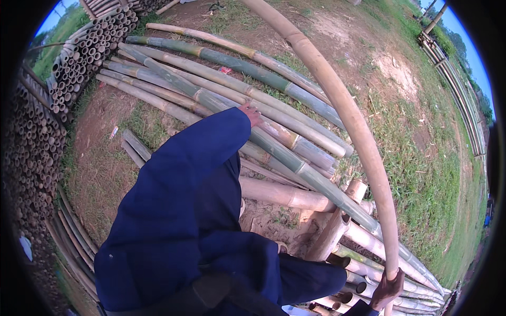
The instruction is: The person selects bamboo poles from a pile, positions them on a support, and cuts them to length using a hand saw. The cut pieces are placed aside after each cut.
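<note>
My left hand (pixel 252 114), reaching out from a dark blue sleeve, is closed on a long green bamboo pole (pixel 300 167); the sleeve hides part of the grip. That pole slants across several others lying on the ground. At the lower right my right hand (pixel 388 291) is wrapped round the near end of a tan bamboo pole (pixel 361 129). This paler pole rises past the top of the picture, curved by the lens. Under the green pole, a short bamboo post (pixel 329 234) and a thick crosswise bamboo length (pixel 287 194) stand close to my legs.
Cut bamboo (pixel 34 134) is stacked high on the left, its round ends facing me. More poles (pixel 363 287) lie bundled at the lower right, beside my knee. A distant bamboo rack (pixel 453 87) stands at the right, past grass (pixel 421 195) and bare soil.
</note>
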`<state>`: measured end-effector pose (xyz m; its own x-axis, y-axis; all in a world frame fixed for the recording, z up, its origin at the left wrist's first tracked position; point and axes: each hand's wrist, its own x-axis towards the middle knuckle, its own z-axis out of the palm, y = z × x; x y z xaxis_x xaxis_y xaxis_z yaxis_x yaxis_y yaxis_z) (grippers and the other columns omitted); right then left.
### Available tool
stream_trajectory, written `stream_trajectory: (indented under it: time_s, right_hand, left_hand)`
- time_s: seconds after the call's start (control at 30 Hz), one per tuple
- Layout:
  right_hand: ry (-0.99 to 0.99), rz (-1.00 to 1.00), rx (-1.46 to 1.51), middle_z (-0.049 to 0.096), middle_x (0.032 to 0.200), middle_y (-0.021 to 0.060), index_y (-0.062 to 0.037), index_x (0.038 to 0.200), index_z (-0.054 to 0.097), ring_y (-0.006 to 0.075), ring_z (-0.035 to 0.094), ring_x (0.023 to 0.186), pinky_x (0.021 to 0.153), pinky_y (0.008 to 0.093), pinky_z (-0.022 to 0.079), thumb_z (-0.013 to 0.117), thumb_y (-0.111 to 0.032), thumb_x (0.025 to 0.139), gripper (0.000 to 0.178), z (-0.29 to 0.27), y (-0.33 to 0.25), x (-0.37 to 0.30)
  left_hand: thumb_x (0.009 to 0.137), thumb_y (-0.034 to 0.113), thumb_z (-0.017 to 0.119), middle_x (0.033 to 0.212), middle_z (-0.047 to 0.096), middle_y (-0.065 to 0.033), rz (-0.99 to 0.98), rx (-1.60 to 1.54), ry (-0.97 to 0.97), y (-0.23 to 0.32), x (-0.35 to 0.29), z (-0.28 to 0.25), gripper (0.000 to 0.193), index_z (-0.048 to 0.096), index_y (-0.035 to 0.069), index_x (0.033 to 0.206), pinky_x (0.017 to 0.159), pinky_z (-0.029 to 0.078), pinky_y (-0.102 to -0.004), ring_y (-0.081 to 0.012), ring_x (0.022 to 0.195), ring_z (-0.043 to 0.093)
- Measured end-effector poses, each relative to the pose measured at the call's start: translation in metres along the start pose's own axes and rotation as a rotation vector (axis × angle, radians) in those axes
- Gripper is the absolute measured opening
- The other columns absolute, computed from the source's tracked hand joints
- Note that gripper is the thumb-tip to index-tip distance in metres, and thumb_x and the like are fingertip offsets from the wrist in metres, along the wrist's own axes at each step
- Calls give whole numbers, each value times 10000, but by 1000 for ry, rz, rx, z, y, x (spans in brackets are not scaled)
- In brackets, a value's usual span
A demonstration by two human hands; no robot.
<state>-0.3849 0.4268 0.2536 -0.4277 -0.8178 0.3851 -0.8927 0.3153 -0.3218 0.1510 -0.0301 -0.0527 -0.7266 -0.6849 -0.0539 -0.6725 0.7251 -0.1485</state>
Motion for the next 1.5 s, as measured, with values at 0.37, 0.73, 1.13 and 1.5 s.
stream_trajectory:
  time_s: [0.37,0.73,1.13,1.5]
  right_hand:
    - [-355,-237,156,702,779,220,-42,997,727,379,710,742,682,431,539,898,-238,738,367,195,-204,69]
    - [-266,-508,-312,684,946,102,-128,1498,492,300,670,914,1013,486,432,896,-306,676,933,127,-170,66]
    - [-611,-622,262,715,825,203,-27,1202,639,394,717,757,687,455,553,753,-143,863,376,122,-188,80]
    - [-609,-690,315,709,1026,246,-50,1260,629,452,695,859,729,509,558,728,-208,909,397,218,-275,69]
  left_hand:
    - [955,234,719,1325,596,-264,-449,-2454,854,206,11,-193,874,154,9,1583,988,533,-433,-335,1194,639]
    - [900,57,648,831,576,-146,-832,-2245,1414,-49,-34,-108,846,49,15,1496,570,592,-463,-291,581,626]
    - [1046,146,517,1027,701,-198,-1272,-2075,1175,-205,-112,-107,228,568,-47,1156,695,606,-368,-279,791,709]
    - [1039,160,519,1040,725,-139,-1277,-1761,969,-236,-153,-14,228,679,0,1057,851,598,-364,-269,978,710]
